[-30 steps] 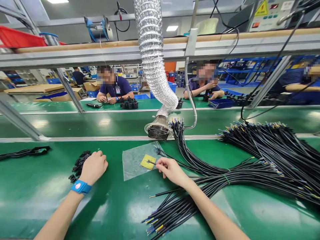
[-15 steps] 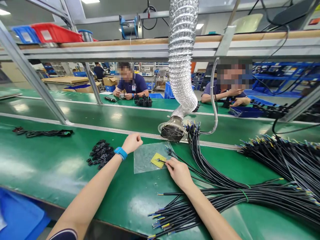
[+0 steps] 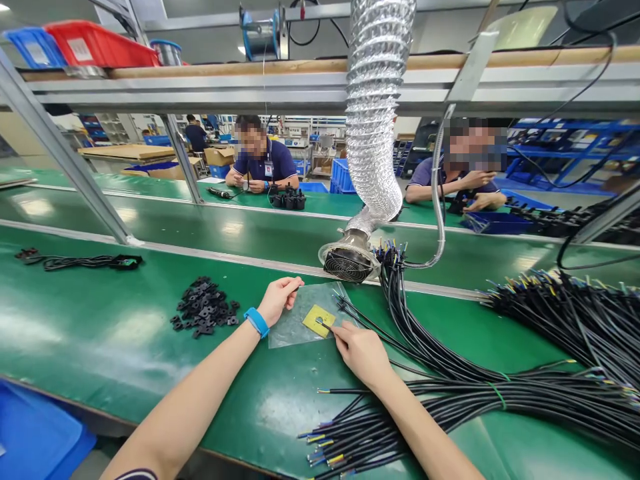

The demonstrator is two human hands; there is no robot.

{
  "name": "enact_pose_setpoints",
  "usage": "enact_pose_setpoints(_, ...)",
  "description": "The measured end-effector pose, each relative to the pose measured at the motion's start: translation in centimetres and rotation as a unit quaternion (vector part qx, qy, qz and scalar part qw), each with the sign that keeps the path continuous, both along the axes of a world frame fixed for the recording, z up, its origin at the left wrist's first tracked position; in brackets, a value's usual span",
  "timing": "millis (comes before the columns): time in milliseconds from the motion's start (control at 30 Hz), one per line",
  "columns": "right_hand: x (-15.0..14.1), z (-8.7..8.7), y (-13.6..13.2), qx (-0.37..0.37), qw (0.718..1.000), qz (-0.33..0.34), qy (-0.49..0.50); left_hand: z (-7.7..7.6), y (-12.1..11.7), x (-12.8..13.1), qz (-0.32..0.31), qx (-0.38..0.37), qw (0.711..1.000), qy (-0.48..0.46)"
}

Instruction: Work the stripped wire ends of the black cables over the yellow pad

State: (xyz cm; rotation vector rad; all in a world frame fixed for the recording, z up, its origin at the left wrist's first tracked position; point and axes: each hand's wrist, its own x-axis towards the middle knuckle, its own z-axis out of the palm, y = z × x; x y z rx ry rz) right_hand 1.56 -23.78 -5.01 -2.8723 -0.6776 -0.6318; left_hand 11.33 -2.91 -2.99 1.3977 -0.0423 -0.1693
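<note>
My right hand (image 3: 364, 350) is closed in a pinch on a thin black cable (image 3: 326, 326). The cable's stripped tip lies over the middle of a yellow square pad (image 3: 311, 313), which looks like a sponge. Beneath the pad is a clear plastic bag (image 3: 287, 333), flat on the green bench. My left hand (image 3: 281, 301), with a blue wristband, is closed above the bag's left side; a small dark bit shows at its fingertips, too small to name. More black cables (image 3: 425, 340) run rightward from beside my right hand, their coloured wire ends bare.
A fume extractor (image 3: 349, 263) on a silver hose hangs just beyond the pad. Small black plastic parts (image 3: 205, 307) lie in a pile at the left. Another cable bundle (image 3: 565, 320) is at the right. Two people sit across the bench; a blue bin (image 3: 43, 427) stands lower left.
My left hand has turned and come slightly down and right, nearer the pad, fingers now pinched forward. My right hand keeps the cable at the pad. The view has shifted a little.
</note>
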Motion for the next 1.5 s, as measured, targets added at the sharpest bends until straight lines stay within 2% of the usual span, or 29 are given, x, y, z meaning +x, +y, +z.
enact_pose_setpoints(67, 0.0, 0.0, 0.0, -0.006, 1.000, 0.011, 0.019, 0.0, -0.1, 0.0, -0.012, -0.048, 0.999, 0.021)
enact_pose_setpoints(133, 0.0, 0.1, -0.1, 0.022, 1.000, 0.012, 0.015, 0.1, -0.3, 0.0, -0.029, -0.090, 0.995, 0.041)
enact_pose_setpoints(200, -0.1, 0.3, -0.1, 0.094, 0.995, -0.009, -0.009, 0.1, -0.4, -0.1, -0.051, -0.123, 0.989, 0.061)
enact_pose_setpoints(300, -0.2, 0.8, 0.0, 0.221, 0.973, -0.047, -0.048, 0.1, -0.8, -0.5, -0.090, -0.150, 0.982, 0.076)
enact_pose_setpoints(367, -0.4, 1.1, 0.0, 0.255, 0.963, -0.049, -0.065, 0.1, -1.2, -0.9, -0.124, -0.157, 0.977, 0.077)
enact_pose_setpoints(500, -0.5, 1.3, 0.1, 0.250, 0.964, -0.040, -0.085, 0.0, -2.1, -1.8, -0.180, -0.160, 0.968, 0.070)
enact_pose_setpoints(633, -0.4, 1.1, 0.0, 0.236, 0.967, -0.040, -0.091, -0.1, -2.5, -2.2, -0.204, -0.157, 0.964, 0.061)
enact_pose_setpoints(867, -0.4, 1.0, -0.1, 0.189, 0.977, -0.046, -0.088, -0.3, -2.4, -2.1, -0.205, -0.166, 0.963, 0.056)
enact_pose_setpoints(1133, -0.4, 1.0, 0.0, 0.212, 0.972, -0.056, -0.081, -0.2, -2.5, -2.2, -0.196, -0.174, 0.963, 0.065)
enact_pose_setpoints(1500, -0.3, 1.0, 0.0, 0.214, 0.970, -0.062, -0.095, -0.3, -2.3, -1.9, -0.201, -0.138, 0.969, 0.043)
